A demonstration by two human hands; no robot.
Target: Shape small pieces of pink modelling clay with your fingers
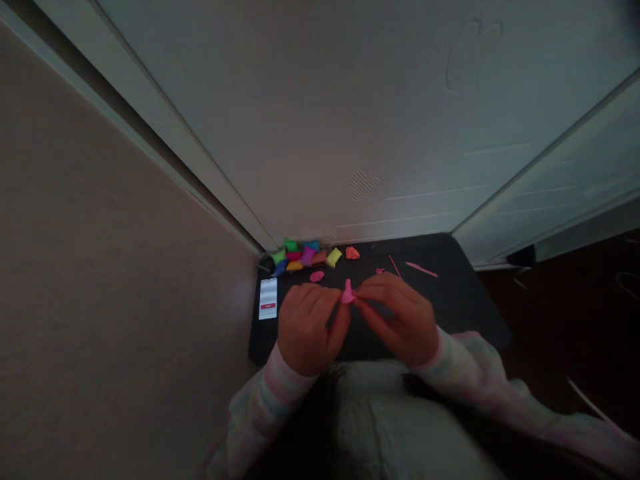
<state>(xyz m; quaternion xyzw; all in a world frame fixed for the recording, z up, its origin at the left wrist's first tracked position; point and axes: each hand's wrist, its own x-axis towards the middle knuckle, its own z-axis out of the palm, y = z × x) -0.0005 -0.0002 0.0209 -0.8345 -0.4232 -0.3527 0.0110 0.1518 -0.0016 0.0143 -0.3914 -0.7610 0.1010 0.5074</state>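
Note:
Between my two hands, above the dark table, is a small piece of pink modelling clay [348, 293] with a narrow upright top and a wider flared base. My left hand [309, 325] pinches its left side between thumb and fingers. From the right, the fingertips of my right hand [400, 317] close on the edge of the same piece. A flattened pink lump [317, 276] lies on the table just beyond my left hand. Past my right hand are a tiny pink bit [380, 271], a thin pink stick [395, 267] and a flat pink tool [421, 269].
Several colourful small packets [309, 256] are heaped at the table's back left, with an orange lump [353, 253] to their right. A lit phone [268, 299] lies at the left edge of the black table [460, 293]. A white panel [320, 133] rises behind it.

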